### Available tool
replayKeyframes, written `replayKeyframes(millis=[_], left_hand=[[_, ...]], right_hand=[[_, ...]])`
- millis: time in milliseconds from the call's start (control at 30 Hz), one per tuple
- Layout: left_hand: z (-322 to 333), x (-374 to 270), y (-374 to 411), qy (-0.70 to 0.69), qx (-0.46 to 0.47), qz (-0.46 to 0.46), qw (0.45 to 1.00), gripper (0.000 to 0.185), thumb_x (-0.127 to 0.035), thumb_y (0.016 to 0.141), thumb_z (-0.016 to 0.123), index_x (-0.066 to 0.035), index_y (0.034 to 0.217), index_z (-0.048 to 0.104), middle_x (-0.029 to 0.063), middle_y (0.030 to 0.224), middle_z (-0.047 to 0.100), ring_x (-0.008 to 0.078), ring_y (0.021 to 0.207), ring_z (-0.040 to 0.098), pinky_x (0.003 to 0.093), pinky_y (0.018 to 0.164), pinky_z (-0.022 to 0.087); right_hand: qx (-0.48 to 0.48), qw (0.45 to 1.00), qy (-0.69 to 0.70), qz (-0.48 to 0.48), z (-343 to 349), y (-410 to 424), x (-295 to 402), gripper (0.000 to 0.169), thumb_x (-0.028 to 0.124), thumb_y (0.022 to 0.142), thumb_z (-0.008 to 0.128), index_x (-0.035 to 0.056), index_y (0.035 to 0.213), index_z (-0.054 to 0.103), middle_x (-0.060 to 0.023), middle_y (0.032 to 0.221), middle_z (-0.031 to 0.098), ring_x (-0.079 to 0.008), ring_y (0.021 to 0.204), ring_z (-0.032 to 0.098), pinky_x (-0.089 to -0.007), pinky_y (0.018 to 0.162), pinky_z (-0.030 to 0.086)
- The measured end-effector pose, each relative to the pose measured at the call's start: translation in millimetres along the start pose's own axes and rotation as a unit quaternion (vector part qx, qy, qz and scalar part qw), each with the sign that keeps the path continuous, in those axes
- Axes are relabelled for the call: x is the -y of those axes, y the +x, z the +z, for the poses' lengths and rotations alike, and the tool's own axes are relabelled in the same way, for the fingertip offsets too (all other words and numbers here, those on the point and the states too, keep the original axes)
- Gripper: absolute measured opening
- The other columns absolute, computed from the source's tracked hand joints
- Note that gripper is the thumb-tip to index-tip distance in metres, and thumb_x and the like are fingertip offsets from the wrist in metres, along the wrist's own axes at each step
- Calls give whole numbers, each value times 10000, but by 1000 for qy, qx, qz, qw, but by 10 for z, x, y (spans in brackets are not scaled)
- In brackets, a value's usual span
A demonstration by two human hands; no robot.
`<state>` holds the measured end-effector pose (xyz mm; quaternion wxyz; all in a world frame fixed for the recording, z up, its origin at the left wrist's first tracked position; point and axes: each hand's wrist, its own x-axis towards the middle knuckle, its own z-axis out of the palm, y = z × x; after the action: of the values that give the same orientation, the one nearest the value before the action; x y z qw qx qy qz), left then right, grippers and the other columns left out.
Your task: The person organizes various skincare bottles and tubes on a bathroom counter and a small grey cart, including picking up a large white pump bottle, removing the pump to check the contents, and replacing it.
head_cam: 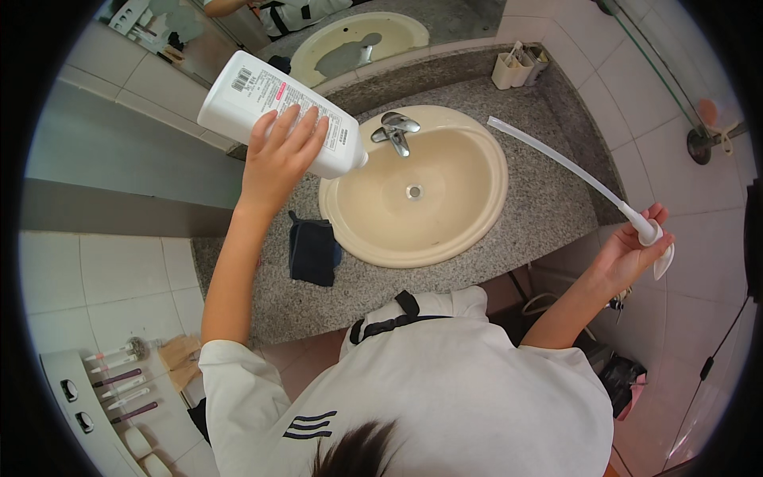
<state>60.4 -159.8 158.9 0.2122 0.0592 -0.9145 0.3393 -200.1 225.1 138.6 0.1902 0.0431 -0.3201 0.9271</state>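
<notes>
My left hand point(285, 146) grips a large white plastic bottle point(238, 110) with printed text, tilted so its uncapped neck points down to the right at the left rim of the oval beige sink point(411, 238). No liquid is seen leaving it. At the right, my right hand point(635, 247) is closed around a white pump dispenser head point(645, 229), whose long translucent tube point(554, 156) reaches up and left over the granite counter. A chrome faucet point(396, 132) stands at the sink's back rim. The basin holds no visible water.
A folded dark cloth point(313, 250) lies on the granite counter point(286, 310) left of the sink. White cups point(511, 70) stand in the back right corner. A mirror point(441, 24) runs behind; a glass shelf point(656, 59) juts out at upper right. A toothbrush rack point(89, 417) hangs at lower left.
</notes>
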Motion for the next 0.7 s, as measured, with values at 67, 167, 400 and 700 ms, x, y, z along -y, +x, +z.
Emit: replayKeyframes(millis=[67, 167, 400, 700], left_hand=[[-23, 43, 0, 3, -2, -4, 1000, 361, -185, 801, 624, -212, 1161, 645, -54, 1210, 617, 147, 1163, 528, 369, 1061, 296], [-68, 97, 12, 0, -6, -5, 1000, 366, -159, 778, 635, -183, 1143, 644, -41, 1203, 616, 154, 1154, 536, 371, 1062, 305], [-71, 143, -4, 12, -4, 3, 1000, 374, -175, 791, 624, -216, 1162, 646, -45, 1203, 621, 150, 1158, 533, 370, 1062, 299], [-46, 94, -24, -2, -9, 20, 1000, 371, -176, 784, 629, -205, 1153, 645, -41, 1204, 619, 160, 1156, 538, 370, 1055, 319]], right_hand=[[7, 1000, -3, -4, -8, 8, -18, 333, 269, 943, 605, -14, 1083, 499, -192, 1203, 579, -298, 1142, 589, -337, 899, 580], [23, 1000, -17, -10, -31, 34, -51, 327, 267, 948, 596, -15, 1081, 496, -201, 1206, 576, -301, 1143, 589, -336, 898, 581], [9, 999, -32, -8, 16, 16, -83, 328, 265, 954, 587, -26, 1078, 496, -206, 1203, 574, -301, 1132, 594, -328, 883, 585], [30, 998, -57, -19, -44, 79, -122, 371, 268, 960, 577, -52, 1118, 476, -210, 1225, 558, -290, 1133, 595, -322, 889, 581]])
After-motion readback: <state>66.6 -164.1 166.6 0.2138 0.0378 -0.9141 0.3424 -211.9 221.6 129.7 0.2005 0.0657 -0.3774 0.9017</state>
